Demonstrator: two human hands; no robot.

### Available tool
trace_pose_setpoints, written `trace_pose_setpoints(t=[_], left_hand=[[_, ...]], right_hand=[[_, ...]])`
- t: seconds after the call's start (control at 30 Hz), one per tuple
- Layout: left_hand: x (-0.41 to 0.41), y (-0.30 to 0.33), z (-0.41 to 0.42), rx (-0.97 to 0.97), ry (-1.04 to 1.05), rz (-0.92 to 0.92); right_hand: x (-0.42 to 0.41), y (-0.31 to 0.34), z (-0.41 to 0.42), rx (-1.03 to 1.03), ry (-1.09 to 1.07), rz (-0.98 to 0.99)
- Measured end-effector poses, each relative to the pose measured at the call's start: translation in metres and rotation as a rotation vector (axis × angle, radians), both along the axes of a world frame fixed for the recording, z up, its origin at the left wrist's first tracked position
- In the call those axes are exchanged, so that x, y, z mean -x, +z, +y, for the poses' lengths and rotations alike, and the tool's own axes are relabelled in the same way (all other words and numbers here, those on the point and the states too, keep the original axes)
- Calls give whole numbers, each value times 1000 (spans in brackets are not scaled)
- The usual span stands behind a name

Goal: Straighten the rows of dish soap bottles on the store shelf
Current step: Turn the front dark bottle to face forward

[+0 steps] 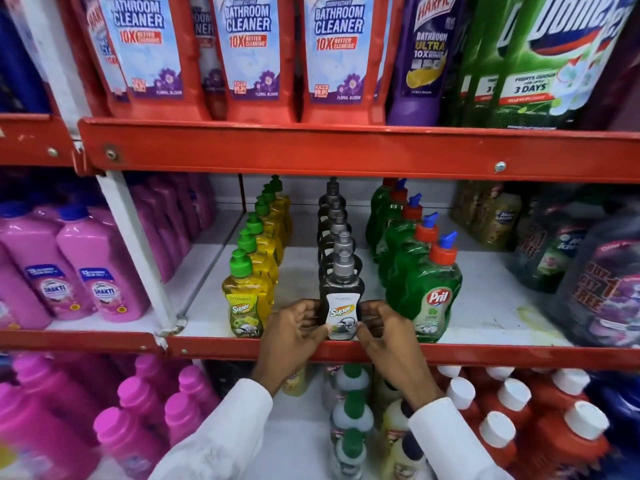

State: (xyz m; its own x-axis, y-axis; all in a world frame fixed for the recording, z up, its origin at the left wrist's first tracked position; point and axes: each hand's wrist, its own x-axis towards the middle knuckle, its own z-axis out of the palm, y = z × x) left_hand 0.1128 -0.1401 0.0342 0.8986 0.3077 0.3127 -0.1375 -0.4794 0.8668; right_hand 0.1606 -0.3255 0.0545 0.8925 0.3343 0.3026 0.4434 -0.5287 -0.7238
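Note:
Three rows of dish soap bottles run front to back on the white middle shelf (304,271). The left row is yellow with green caps (244,299), the middle row is black with grey caps, and the right row is green Pril bottles (427,299) with orange and blue caps. The front black bottle (342,306) stands upright at the shelf's front edge. My left hand (294,336) grips its left side and my right hand (384,336) grips its right side. The fingers cover the bottle's lower edges.
A red shelf lip (485,355) runs along the front edge. Pink bottles (97,278) fill the bay to the left, dark jugs (595,282) stand at the right. Bathroom cleaner pouches (249,57) hang above. More bottles (349,414) fill the shelf below my wrists.

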Motion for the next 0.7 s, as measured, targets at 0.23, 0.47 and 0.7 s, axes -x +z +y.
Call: trace_pose_setpoints(t=[0.23,0.47,0.7], left_hand=[[0,1,0,1,6,14],[2,3,-3,-16,4,20],[13,5,-2,-6,-55,-6]], right_hand=[[4,0,2,6,-21,-10],[5,-5,3,-6,-49,-17],[15,-11,4,-161,-119,-58]])
